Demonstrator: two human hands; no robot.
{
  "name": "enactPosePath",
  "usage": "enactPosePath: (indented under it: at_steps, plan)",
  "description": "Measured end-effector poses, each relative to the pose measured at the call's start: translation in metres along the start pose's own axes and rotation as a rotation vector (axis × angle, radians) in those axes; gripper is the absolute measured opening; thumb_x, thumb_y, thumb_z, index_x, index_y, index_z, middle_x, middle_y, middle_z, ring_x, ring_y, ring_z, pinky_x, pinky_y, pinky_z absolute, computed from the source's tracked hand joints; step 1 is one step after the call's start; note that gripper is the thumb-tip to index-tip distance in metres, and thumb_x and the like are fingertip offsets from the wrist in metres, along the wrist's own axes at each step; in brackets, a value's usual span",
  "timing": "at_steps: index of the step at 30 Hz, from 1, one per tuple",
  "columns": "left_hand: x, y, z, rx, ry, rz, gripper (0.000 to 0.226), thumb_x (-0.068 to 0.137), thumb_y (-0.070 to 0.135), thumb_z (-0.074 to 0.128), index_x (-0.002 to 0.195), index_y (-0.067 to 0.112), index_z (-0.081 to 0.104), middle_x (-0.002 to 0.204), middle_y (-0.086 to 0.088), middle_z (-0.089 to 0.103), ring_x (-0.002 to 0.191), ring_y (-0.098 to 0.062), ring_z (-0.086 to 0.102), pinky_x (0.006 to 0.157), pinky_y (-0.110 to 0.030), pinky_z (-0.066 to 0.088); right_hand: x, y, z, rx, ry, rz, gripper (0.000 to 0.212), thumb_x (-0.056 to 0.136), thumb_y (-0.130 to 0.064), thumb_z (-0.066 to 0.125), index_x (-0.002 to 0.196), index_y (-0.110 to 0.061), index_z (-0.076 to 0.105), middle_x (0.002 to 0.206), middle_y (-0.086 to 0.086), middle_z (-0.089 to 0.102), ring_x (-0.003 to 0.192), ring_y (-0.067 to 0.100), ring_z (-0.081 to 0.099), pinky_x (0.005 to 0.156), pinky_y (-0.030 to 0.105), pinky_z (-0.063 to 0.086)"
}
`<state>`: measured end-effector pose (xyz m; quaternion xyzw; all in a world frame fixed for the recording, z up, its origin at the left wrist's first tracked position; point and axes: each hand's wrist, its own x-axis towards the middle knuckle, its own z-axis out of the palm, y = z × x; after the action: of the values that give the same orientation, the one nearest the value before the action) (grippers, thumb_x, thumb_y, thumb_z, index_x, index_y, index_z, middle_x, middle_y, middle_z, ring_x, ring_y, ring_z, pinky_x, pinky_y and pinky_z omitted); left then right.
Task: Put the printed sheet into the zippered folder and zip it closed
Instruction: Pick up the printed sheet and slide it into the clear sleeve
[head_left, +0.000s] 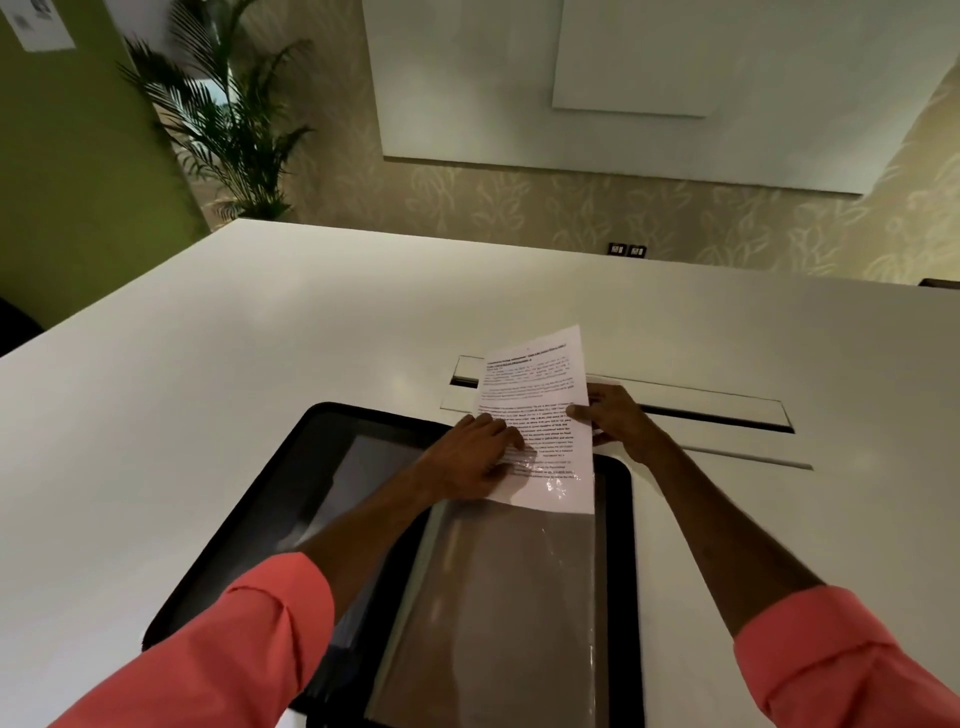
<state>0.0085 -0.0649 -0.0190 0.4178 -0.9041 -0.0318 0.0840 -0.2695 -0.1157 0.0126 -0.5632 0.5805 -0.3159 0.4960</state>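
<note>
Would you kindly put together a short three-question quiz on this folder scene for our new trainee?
1. True or false: the printed sheet is fully inside the zippered folder.
2. Which hand pinches the sheet's edge on the side nearest the table's cable slot? A) left hand B) right hand
3. Fill in: the sheet's lower end is sliding into a clear plastic ____.

Key:
1. False; most of it still sticks out past the top edge.
2. B.
3. Sleeve.
</note>
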Motion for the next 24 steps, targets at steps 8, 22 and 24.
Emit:
enactPosePath:
  at_steps: [8,22,24]
  plan:
    - [0.012,0.008,-0.003,-0.133,-0.015,-0.071,0.026,0.086,0.022,0.067,0.110,0.018,0.058,0.115,0.000,0.064,0.103,-0.023,0.061,0.085,-0.034,0.044,-0.004,0.010,-0.012,-0.119,-0.106,0.049,0.038,0.091,-0.020,0.083,0.127,-0.018,0.072,0.116,0.003,0.079,0.105,0.024,0.076,0.080,0.036,0.062]
    - [0.045,0.042,0.000,-0.407,-0.117,-0.108,0.025,0.097,0.029,0.074,0.113,0.009,0.070,0.114,-0.010,0.076,0.101,-0.026,0.069,0.085,-0.033,0.053,0.000,0.002,0.012,0.122,0.161,0.030,0.027,0.108,-0.015,0.057,0.130,-0.004,0.070,0.119,0.016,0.077,0.092,0.025,0.074,0.075,0.036,0.062]
    - [0.055,0.055,0.001,-0.472,-0.116,-0.092,0.017,0.098,0.024,0.074,0.101,0.008,0.070,0.103,-0.011,0.075,0.092,-0.025,0.068,0.082,-0.031,0.048,-0.001,0.001,0.012,0.122,0.151,0.040,0.027,0.108,-0.014,0.058,0.131,-0.005,0.070,0.118,0.014,0.076,0.089,0.021,0.074,0.071,0.034,0.060]
